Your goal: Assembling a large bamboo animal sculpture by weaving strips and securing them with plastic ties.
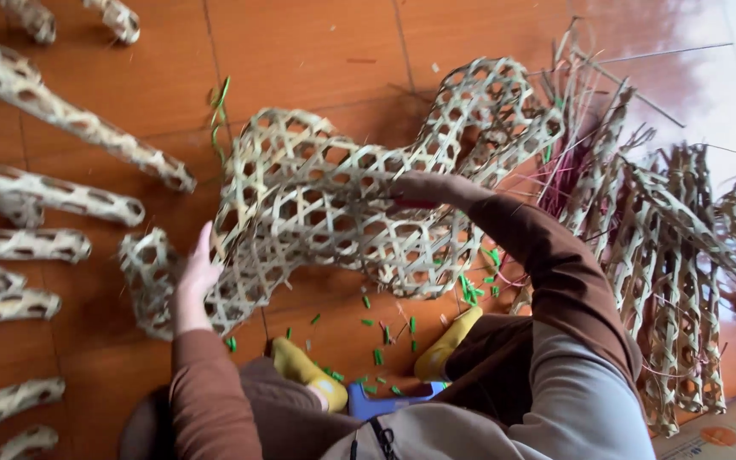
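In the head view, the person sits on an orange tiled floor (317, 51) and holds up a large open-weave bamboo lattice piece (334, 204), curved and lobed, which fills the middle of the picture.

The left hand (196, 277) lies flat against the lower left edge of the lattice piece, fingers (204, 243) straight and close together, pointing upward, palm pressed to the weave. It is not curled around anything; it rests open against the strips.

The right hand (415, 189) is at the centre right of the lattice piece. Its fingers seem to go into or behind the weave, so how far they are spread or whether they pinch a strip cannot be told; only the back of the hand and the brown sleeve (555, 273) show clearly.

Left of the lattice piece, several long woven tubes (53, 196) lie side by side on the floor, apart from each other. Right of the lattice piece a heap of more woven pieces (675, 281) with loose strips and some pink strands (568, 170) rests on the floor. Below the lattice piece, small green scraps (381, 336) are scattered near the person's 2 yellow shoes (308, 375). Between the shoes a blue object (381, 400) shows partly. A cardboard box corner (726, 434) lies at the far lower right of the lattice piece.
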